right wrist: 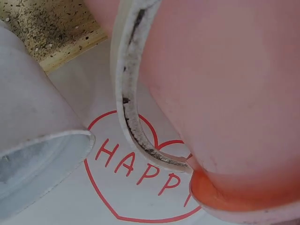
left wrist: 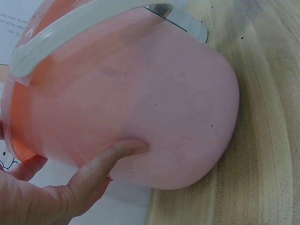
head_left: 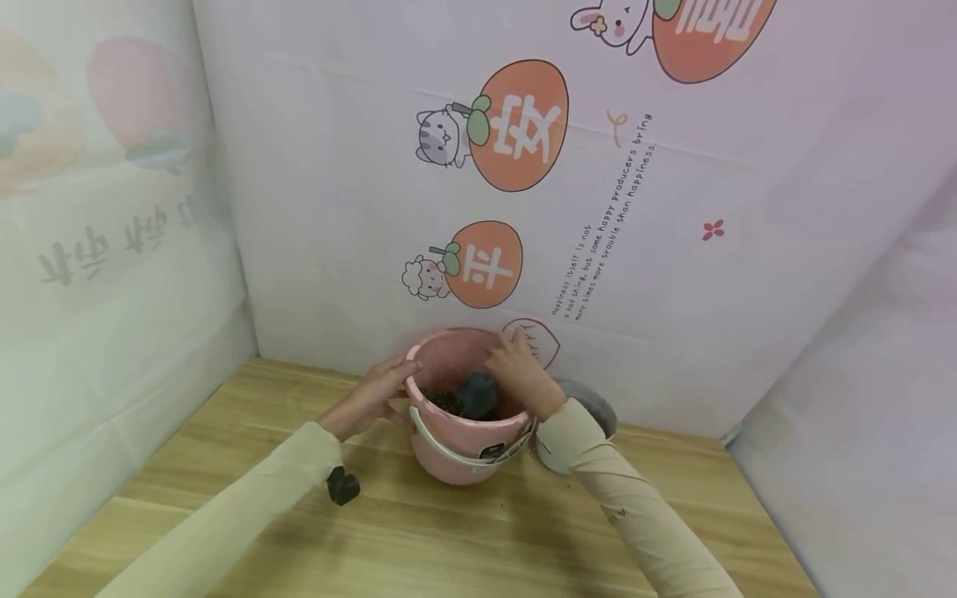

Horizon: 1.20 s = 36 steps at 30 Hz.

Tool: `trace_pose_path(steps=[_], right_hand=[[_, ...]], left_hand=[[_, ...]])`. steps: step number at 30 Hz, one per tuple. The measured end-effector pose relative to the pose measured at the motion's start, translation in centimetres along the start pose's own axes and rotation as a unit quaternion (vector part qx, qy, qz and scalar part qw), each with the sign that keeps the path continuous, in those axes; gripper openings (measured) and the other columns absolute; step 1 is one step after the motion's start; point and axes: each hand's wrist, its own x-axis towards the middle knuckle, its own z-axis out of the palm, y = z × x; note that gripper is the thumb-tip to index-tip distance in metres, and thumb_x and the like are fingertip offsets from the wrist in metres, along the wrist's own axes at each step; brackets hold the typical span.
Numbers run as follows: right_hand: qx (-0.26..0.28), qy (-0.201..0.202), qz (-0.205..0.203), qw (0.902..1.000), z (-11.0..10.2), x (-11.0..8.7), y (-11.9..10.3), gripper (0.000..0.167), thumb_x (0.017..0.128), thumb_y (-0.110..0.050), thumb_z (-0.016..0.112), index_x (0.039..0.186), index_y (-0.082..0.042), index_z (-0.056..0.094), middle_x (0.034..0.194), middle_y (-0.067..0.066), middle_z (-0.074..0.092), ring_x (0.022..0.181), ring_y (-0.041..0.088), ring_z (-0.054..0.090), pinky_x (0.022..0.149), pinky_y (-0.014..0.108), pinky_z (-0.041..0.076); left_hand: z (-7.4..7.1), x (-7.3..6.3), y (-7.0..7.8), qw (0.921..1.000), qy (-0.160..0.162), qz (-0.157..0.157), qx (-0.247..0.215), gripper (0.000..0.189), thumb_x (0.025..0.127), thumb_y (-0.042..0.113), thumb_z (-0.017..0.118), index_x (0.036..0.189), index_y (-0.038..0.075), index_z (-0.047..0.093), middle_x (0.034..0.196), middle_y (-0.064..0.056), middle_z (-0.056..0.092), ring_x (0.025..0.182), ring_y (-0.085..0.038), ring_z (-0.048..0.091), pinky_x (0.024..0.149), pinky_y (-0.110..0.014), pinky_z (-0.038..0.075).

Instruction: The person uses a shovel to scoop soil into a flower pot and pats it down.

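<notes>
A pink bucket (head_left: 456, 453) with a white handle (head_left: 449, 448) stands on the wooden table against the back wall. My left hand (head_left: 374, 394) grips its left side, with the thumb at the rim; the left wrist view shows a finger on the outer wall. Dark, loose, soil-like material (head_left: 444, 402) lies inside, beside a dark blue-grey scoop (head_left: 478, 394). Over the bucket's right rim reaches my right hand (head_left: 519, 370), fingers curled and slightly blurred, seemingly holding the scoop; its grip is partly hidden. The right wrist view shows none of that hand.
A grey-white pot (head_left: 557, 457) stands just right of the bucket, partly behind my right sleeve. Dark crumbs (right wrist: 51, 28) are scattered on the table near it. A small black object (head_left: 343, 486) is beside my left cuff. Printed white cloth walls (head_left: 336, 208) enclose the table.
</notes>
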Motion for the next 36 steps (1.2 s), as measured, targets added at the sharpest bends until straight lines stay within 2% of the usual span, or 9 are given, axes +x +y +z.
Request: trace_pose_path(steps=[4,9,11,15,17,21,28,31,36], right_hand=[[0.052,0.003,-0.005,0.9986,0.22,-0.13,0.03,0.023,0.093,-0.005,0.07,0.088,-0.025,0.081,0.096,-0.001,0.072,0.102,0.028,0.059,0.087,0.052,0.051],[0.129,-0.003,0.001,0.9917,0.41,0.15,0.05,0.012,0.093,-0.011,0.075,0.088,-0.019,0.082,0.095,0.004,0.071,0.104,0.031,0.058,0.089,0.057,0.049],[0.199,-0.006,0.006,0.9799,0.31,0.35,0.04,0.004,0.091,-0.02,0.081,0.09,-0.016,0.082,0.096,0.004,0.073,0.105,0.03,0.06,0.092,0.057,0.048],[0.321,-0.018,0.004,0.9467,-0.09,0.57,-0.02,0.024,0.087,-0.036,0.086,0.091,-0.013,0.08,0.096,0.004,0.077,0.111,0.031,0.062,0.1,0.058,0.048],[0.345,-0.03,0.004,0.9382,-0.29,0.62,-0.06,0.027,0.087,-0.038,0.086,0.093,-0.012,0.08,0.097,0.005,0.077,0.116,0.032,0.061,0.103,0.058,0.048],[0.319,-0.036,0.012,0.9471,-0.47,0.69,-0.14,0.027,0.087,-0.039,0.086,0.092,-0.014,0.082,0.098,0.003,0.075,0.118,0.031,0.058,0.102,0.056,0.048],[0.133,0.013,0.038,0.9903,-0.32,0.5,-0.21,0.004,0.086,-0.019,0.084,0.086,-0.017,0.081,0.102,0.005,0.072,0.108,0.034,0.058,0.091,0.057,0.052],[0.084,0.015,0.022,0.9961,-0.27,0.38,-0.24,0.005,0.087,-0.016,0.08,0.084,-0.02,0.08,0.096,0.0,0.073,0.102,0.03,0.06,0.088,0.054,0.053],[0.077,0.012,-0.016,0.9968,-0.32,0.42,-0.13,0.007,0.089,-0.016,0.079,0.087,-0.023,0.08,0.093,-0.003,0.072,0.099,0.025,0.06,0.082,0.044,0.049]], left_hand=[[0.02,-0.09,-0.01,1.0,-0.002,-0.003,0.003,0.069,0.108,0.031,0.05,0.167,0.009,0.022,0.167,-0.026,0.026,0.145,-0.053,0.038,0.071,-0.055,0.069],[-0.01,-0.35,0.03,1.0,-0.003,0.0,0.002,0.068,0.109,0.03,0.049,0.168,0.01,0.022,0.168,-0.026,0.024,0.146,-0.053,0.037,0.071,-0.055,0.069],[-0.08,-0.37,0.1,1.0,0.0,0.0,0.005,0.067,0.109,0.031,0.048,0.167,0.011,0.023,0.168,-0.025,0.026,0.145,-0.053,0.039,0.071,-0.054,0.069],[-0.17,-0.44,0.23,0.9999,-0.003,0.002,0.011,0.067,0.11,0.031,0.047,0.168,0.011,0.022,0.168,-0.026,0.026,0.145,-0.052,0.039,0.071,-0.053,0.069],[-0.18,-0.46,0.24,0.9999,-0.005,0.002,0.01,0.067,0.109,0.031,0.047,0.168,0.01,0.022,0.168,-0.026,0.025,0.146,-0.052,0.037,0.071,-0.054,0.069],[-0.1,-0.45,0.21,0.9999,-0.003,0.006,0.011,0.067,0.109,0.031,0.047,0.167,0.01,0.022,0.168,-0.027,0.024,0.147,-0.053,0.036,0.071,-0.055,0.069],[0.18,-0.08,0.03,1.0,0.002,0.005,0.008,0.066,0.109,0.031,0.048,0.166,0.008,0.025,0.167,-0.027,0.027,0.147,-0.054,0.036,0.072,-0.056,0.069],[0.2,-0.08,0.06,0.9999,0.003,0.004,0.009,0.066,0.109,0.031,0.048,0.167,0.01,0.024,0.168,-0.026,0.025,0.147,-0.054,0.035,0.072,-0.057,0.068],[0.2,-0.3,0.31,0.9999,0.0,0.006,0.011,0.067,0.11,0.032,0.047,0.168,0.011,0.021,0.169,-0.026,0.022,0.147,-0.054,0.035,0.073,-0.057,0.068]])
